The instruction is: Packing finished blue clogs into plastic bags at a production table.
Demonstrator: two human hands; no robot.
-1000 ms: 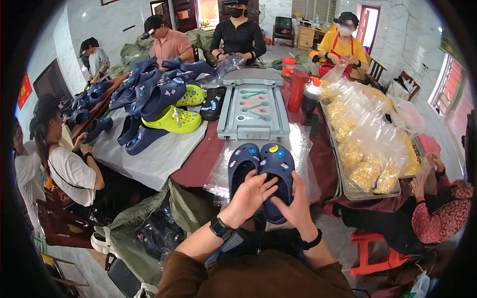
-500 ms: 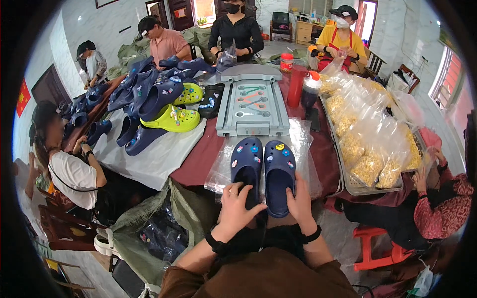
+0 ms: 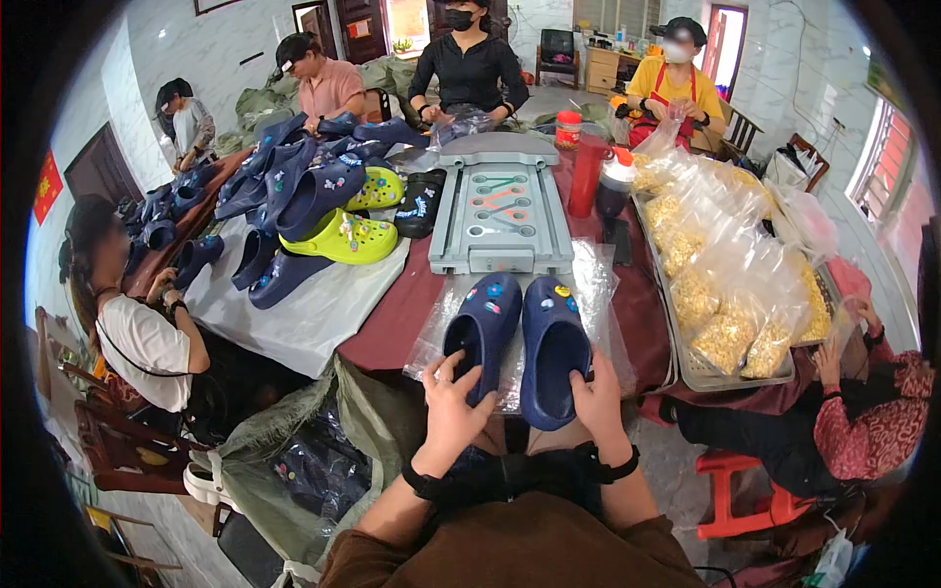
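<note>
Two navy blue clogs with colourful charms lie side by side before me, toes pointing away, heels tilted apart. My left hand grips the heel of the left clog, its fingers over the side rim. On the right clog my right hand is closed round the outer heel edge, thumb inside the opening. Beneath the toes lie clear plastic bags. Just beyond them stands a grey plastic folding stool with coloured patterns on its top.
Navy and lime clogs are heaped at left on white sheeting. Filled clear bags crowd a tray at right. A red cup and dark bottle stand beside the stool. An open green sack sits lower left. Several people work around.
Both hands have turned the clogs so their heels spread apart, the left clog angling left and the right one outward. My hands have moved slightly apart.
</note>
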